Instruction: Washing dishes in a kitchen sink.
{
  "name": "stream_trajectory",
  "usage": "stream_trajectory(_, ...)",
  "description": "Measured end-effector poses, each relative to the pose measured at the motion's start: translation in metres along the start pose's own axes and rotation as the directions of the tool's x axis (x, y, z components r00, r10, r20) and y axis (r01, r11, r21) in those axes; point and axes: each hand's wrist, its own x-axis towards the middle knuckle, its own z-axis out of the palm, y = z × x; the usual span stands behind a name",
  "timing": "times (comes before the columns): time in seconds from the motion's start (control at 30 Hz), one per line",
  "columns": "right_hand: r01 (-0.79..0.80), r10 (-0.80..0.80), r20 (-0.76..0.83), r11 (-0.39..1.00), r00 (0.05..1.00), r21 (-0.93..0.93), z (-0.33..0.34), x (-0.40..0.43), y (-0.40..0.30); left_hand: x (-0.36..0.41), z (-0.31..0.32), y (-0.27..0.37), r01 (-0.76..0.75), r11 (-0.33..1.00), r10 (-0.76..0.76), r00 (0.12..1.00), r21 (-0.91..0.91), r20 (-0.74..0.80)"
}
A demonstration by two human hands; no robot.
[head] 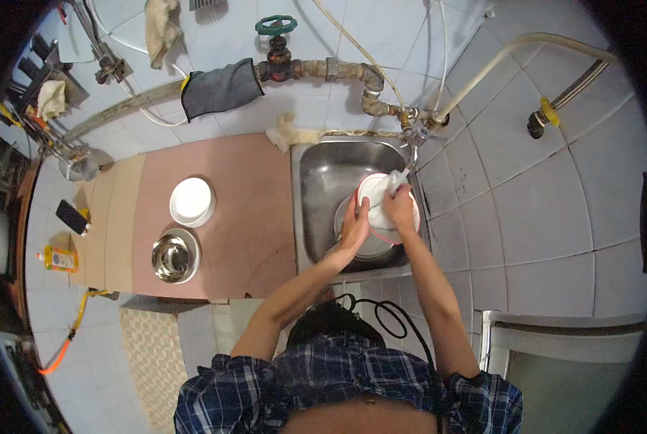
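Observation:
Over the stainless steel sink [314, 228], my left hand [354, 225] grips the left rim of a white bowl with a red edge [375, 187]. Inside the bowl, my right hand [400, 209] is closed around a whitish, wet-looking cloth or sponge [395, 183]. A metal faucet [413, 154] sits just above the right hand. Beneath the bowl, a round dish or pot [375, 250] lies in the sink, partly hidden by the bowl and my hands.
On the pink counter [247, 217] stand stacked white bowls [192, 200] and a shiny metal bowl on a pale dish [173, 258]. A rag [291, 133] lies at the sink's back corner. Pipes with a green valve wheel [276, 25] and a hanging grey cloth [223, 88] line the wall.

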Motion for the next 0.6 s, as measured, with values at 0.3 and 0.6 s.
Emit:
stream_trajectory(0.3, 0.079, -0.207, 0.286, 0.913, 0.936, 0.401, 0.018, -0.004, -0.014, 0.0, 0.002, 0.026, 0.35, 0.921, -0.327, 0.933, -0.173, 0.148)
stream_trajectory(0.6, 0.526, -0.25, 0.712, 0.828, 0.656, -0.194, -0.03, -0.009, -0.011, 0.037, -0.018, 0.0, -0.055, 0.998, 0.055, 0.998, -0.018, 0.008)
